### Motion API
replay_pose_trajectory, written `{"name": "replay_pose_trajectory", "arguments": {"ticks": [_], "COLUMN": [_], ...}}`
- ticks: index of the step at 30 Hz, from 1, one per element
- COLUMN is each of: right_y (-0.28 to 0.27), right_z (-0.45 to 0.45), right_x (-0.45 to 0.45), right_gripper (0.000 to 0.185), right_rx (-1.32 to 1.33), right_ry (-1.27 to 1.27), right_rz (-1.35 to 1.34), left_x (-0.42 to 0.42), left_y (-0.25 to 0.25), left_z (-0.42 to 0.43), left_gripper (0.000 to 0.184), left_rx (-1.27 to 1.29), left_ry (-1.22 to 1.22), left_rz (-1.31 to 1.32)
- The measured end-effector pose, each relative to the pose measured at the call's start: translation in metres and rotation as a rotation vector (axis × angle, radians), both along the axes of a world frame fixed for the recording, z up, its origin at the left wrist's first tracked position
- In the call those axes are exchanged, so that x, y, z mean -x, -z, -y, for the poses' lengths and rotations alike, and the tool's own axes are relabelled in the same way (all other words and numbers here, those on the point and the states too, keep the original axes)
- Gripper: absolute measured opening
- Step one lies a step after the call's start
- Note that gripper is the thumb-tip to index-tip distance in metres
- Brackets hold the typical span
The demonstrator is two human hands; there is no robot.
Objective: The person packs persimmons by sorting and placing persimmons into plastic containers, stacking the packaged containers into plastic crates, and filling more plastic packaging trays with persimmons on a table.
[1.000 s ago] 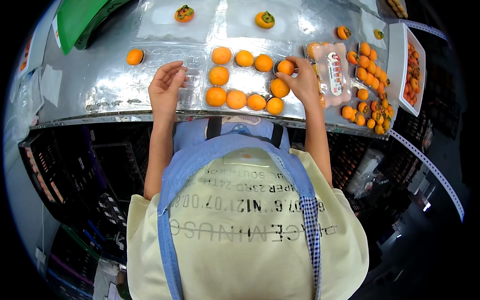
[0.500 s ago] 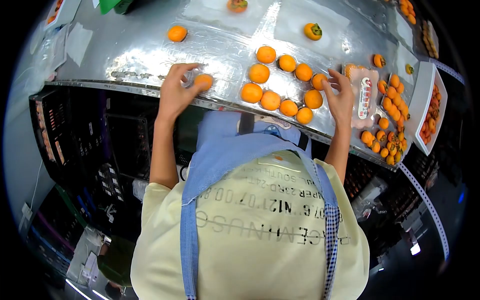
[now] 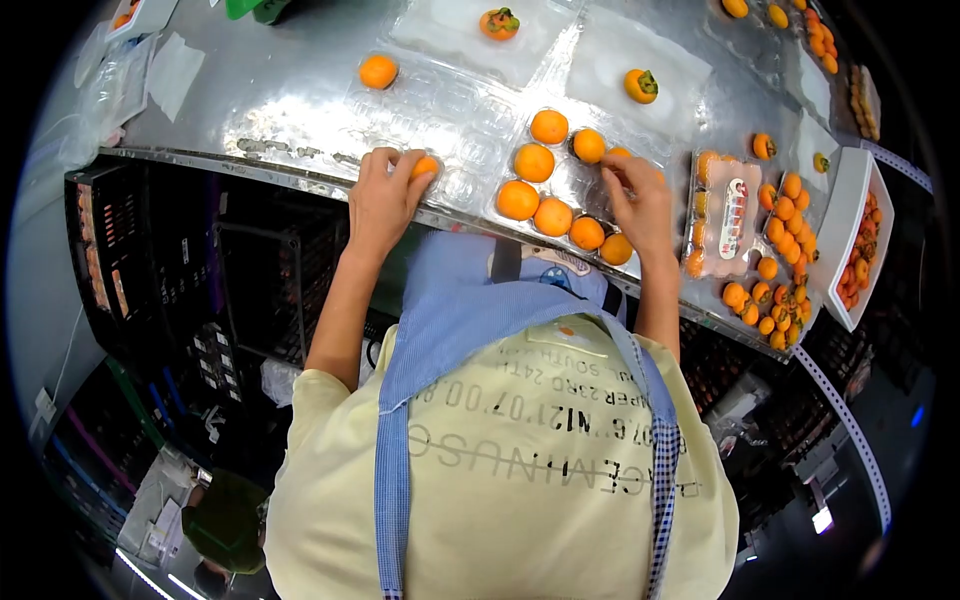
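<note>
My left hand (image 3: pixel 385 195) is closed on an orange persimmon (image 3: pixel 425 167) at the near edge of a clear plastic tray (image 3: pixel 465 135). At that tray's far left corner lies another persimmon (image 3: pixel 378 72). Several persimmons line the edges of the clear tray (image 3: pixel 575 185) to the right, among them a large one (image 3: pixel 517 200) at its near left corner. Over this tray's right side is my right hand (image 3: pixel 640 200), thumb and fingertips brought together beside a persimmon (image 3: pixel 588 146). It partly covers a further persimmon (image 3: pixel 619 154); what its fingertips hold is hidden.
A packed, labelled tray (image 3: pixel 722 215) stands to the right, beside loose persimmons (image 3: pixel 788 225) and a white box of small fruit (image 3: pixel 840 235). Two trays with liners (image 3: pixel 640 45) lie farther back. Dark crates (image 3: pixel 140 270) stand below the metal table's edge (image 3: pixel 260 170).
The view has shifted, so the table contents appear farther right than a second ago. My left hand, empty then, has closed round a persimmon. My right hand has moved inward over the tray.
</note>
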State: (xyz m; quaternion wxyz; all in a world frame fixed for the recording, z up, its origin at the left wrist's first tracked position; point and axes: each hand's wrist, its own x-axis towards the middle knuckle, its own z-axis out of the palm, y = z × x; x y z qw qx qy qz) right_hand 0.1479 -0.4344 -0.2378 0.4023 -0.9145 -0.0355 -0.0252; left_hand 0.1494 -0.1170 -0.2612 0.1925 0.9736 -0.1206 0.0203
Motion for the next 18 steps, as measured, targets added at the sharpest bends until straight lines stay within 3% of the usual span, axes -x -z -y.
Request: {"name": "replay_pose_trajectory", "arguments": {"ticks": [5, 8, 11, 14, 16, 18], "right_y": [0.006, -0.001, 0.000, -0.006, -0.010, -0.018], "right_z": [-0.013, -0.021, -0.023, -0.028, -0.033, -0.040], "right_x": [-0.006, -0.009, -0.013, -0.023, -0.042, -0.067], "right_gripper": [0.013, 0.014, 0.015, 0.015, 0.014, 0.014], "right_rx": [-0.004, 0.020, 0.006, -0.092, -0.107, -0.069], "right_ry": [-0.093, -0.136, -0.158, -0.125, -0.125, -0.173], "right_rz": [0.046, 0.049, 0.024, -0.050, -0.039, -0.028], "left_x": [-0.002, -0.006, -0.011, -0.037, -0.055, -0.072], "left_y": [0.000, -0.001, 0.008, -0.008, -0.012, -0.018], "left_z": [0.001, -0.005, -0.014, -0.021, -0.036, -0.047], "left_gripper": [0.039, 0.030, 0.026, 0.029, 0.027, 0.024], "left_rx": [0.058, 0.193, 0.971, 1.815, 2.028, 1.911], "left_ry": [0.025, -0.012, -0.377, -0.489, -0.573, -0.512], "left_rz": [-0.133, -0.173, -0.543, -0.584, -0.581, -0.633]}}
